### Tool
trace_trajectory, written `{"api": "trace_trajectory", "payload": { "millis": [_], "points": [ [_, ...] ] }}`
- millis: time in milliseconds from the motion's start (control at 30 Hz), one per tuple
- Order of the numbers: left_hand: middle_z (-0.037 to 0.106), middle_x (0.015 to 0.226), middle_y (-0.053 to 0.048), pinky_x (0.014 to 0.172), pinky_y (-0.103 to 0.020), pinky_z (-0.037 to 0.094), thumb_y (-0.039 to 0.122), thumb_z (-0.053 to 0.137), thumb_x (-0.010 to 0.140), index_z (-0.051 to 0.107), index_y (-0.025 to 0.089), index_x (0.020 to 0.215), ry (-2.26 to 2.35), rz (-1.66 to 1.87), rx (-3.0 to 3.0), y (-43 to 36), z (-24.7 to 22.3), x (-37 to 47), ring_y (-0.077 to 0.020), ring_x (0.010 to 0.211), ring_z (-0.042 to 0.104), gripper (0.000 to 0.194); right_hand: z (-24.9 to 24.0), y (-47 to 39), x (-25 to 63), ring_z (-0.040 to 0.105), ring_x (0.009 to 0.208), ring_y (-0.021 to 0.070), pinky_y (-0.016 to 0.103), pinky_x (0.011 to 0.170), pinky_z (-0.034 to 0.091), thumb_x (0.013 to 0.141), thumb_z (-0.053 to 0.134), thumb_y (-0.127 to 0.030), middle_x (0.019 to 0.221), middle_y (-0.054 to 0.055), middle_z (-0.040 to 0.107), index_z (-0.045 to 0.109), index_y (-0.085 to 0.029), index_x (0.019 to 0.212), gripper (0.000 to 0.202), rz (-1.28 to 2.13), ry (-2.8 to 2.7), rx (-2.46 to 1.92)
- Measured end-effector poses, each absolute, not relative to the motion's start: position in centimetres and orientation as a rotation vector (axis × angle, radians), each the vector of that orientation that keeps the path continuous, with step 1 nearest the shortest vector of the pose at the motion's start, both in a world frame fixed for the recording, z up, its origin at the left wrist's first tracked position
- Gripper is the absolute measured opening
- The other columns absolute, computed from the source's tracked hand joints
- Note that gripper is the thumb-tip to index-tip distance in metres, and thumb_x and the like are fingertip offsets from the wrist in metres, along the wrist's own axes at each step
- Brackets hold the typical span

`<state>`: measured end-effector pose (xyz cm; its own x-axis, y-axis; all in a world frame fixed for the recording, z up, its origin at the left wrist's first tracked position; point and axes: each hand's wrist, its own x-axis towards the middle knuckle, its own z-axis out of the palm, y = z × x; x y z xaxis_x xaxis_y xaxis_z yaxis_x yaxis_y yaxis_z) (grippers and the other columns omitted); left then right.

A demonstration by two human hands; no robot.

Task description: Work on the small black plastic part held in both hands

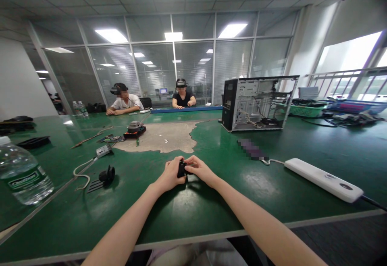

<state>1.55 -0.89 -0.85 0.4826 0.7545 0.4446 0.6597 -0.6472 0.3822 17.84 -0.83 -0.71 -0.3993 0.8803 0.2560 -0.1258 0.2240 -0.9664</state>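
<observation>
Both hands are pinched onto one small black part (182, 169), left hand (171, 175) gripping from 9 o'clock, right hand (198, 169) from 3, held just above the green table (211, 201) dead centre, probably so each hand braces against the other. Can't tell what the part is, too small. Off at 9 o'clock sits a black fan-like piece (106, 175) beside a white cable (81, 172), water bottle (22, 173) further out. White power strip (323, 179) at 3, open PC case (256, 102) at 1.
</observation>
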Motion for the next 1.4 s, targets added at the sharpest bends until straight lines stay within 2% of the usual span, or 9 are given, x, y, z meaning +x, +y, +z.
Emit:
{"api": "trace_trajectory", "payload": {
  "millis": [133, 300, 467, 633, 800, 933, 1133, 1300, 1400],
  "points": [
    [0.047, 0.105, -0.005, 0.087, -0.037, 0.030, 0.024, 0.056, 0.063, 0.032, 0.021, 0.111, 1.230, 0.905, 2.573, -0.92, -0.89, 1.54, -0.0213, 0.099, 0.046, 0.053, -0.82, -0.64, 17.90, 0.055, 0.080, 0.0146, 0.035, 0.080, 0.040, 0.064, 0.064, -0.034, 0.089, 0.002, 0.057, 0.050, -0.020, 0.092, 0.034, 1.341, -1.564, -0.812],
    [0.048, 0.103, -0.004, 0.086, -0.037, 0.031, 0.022, 0.056, 0.061, 0.032, 0.021, 0.111, 1.235, 0.903, 2.583, -0.77, -1.06, 1.49, -0.0203, 0.096, 0.048, 0.055, -0.83, -0.68, 18.10, 0.054, 0.085, 0.0142, 0.034, 0.084, 0.039, 0.057, 0.071, -0.027, 0.092, 0.001, 0.056, 0.049, -0.020, 0.087, 0.038, 1.372, -1.611, -0.657],
    [0.048, 0.104, -0.005, 0.086, -0.037, 0.031, 0.024, 0.056, 0.063, 0.032, 0.020, 0.111, 1.245, 0.908, 2.573, -0.68, -1.13, 1.61, -0.0208, 0.097, 0.048, 0.054, -1.25, -0.44, 17.91, 0.055, 0.082, 0.0135, 0.033, 0.082, 0.040, 0.065, 0.064, -0.031, 0.086, 0.000, 0.058, 0.049, -0.020, 0.083, 0.027, 1.352, -1.576, -0.697],
    [0.048, 0.104, -0.005, 0.087, -0.037, 0.030, 0.024, 0.057, 0.063, 0.032, 0.021, 0.111, 1.239, 0.898, 2.568, -0.77, -1.00, 1.54, -0.0209, 0.098, 0.047, 0.054, -1.55, -0.13, 18.02, 0.054, 0.086, 0.0152, 0.035, 0.082, 0.039, 0.065, 0.064, -0.033, 0.092, 0.002, 0.056, 0.050, -0.021, 0.093, 0.034, 1.350, -1.573, -0.794],
    [0.048, 0.104, -0.004, 0.087, -0.037, 0.031, 0.022, 0.057, 0.061, 0.031, 0.021, 0.112, 1.235, 0.892, 2.562, -0.77, -0.97, 1.48, -0.0201, 0.097, 0.048, 0.057, -1.27, -0.38, 18.18, 0.054, 0.088, 0.0147, 0.033, 0.085, 0.039, 0.058, 0.070, -0.028, 0.093, 0.001, 0.056, 0.049, -0.019, 0.089, 0.038, 1.360, -1.631, -0.651],
    [0.048, 0.105, -0.005, 0.087, -0.037, 0.031, 0.024, 0.056, 0.063, 0.031, 0.020, 0.112, 1.242, 0.905, 2.561, -0.73, -1.01, 1.57, -0.0210, 0.098, 0.048, 0.055, -1.26, -0.40, 17.99, 0.055, 0.083, 0.0134, 0.033, 0.082, 0.040, 0.064, 0.065, -0.034, 0.088, 0.000, 0.057, 0.050, -0.019, 0.084, 0.030, 1.337, -1.586, -0.678],
    [0.048, 0.105, -0.005, 0.087, -0.039, 0.031, 0.023, 0.056, 0.063, 0.033, 0.021, 0.111, 1.241, 0.888, 2.561, -0.88, -0.82, 1.53, -0.0223, 0.098, 0.047, 0.053, -1.21, -0.31, 18.12, 0.055, 0.085, 0.0149, 0.035, 0.083, 0.040, 0.065, 0.063, -0.035, 0.095, 0.003, 0.056, 0.050, -0.020, 0.096, 0.037, 1.350, -1.601, -0.749],
    [0.047, 0.105, -0.005, 0.086, -0.038, 0.032, 0.022, 0.056, 0.062, 0.033, 0.020, 0.111, 1.247, 0.883, 2.568, -0.86, -0.84, 1.47, -0.0222, 0.099, 0.047, 0.054, -0.94, -0.59, 18.14, 0.054, 0.088, 0.0147, 0.034, 0.085, 0.039, 0.056, 0.071, -0.029, 0.095, 0.001, 0.056, 0.050, -0.019, 0.089, 0.041, 1.374, -1.618, -0.634],
    [0.047, 0.106, -0.006, 0.087, -0.038, 0.031, 0.022, 0.057, 0.062, 0.033, 0.020, 0.112, 1.258, 0.891, 2.577, -0.77, -0.96, 1.45, -0.0223, 0.101, 0.046, 0.055, -0.91, -0.63, 17.93, 0.055, 0.083, 0.0134, 0.034, 0.084, 0.039, 0.063, 0.066, -0.033, 0.089, 0.001, 0.057, 0.050, -0.019, 0.083, 0.030, 1.358, -1.586, -0.659]
  ]
}}
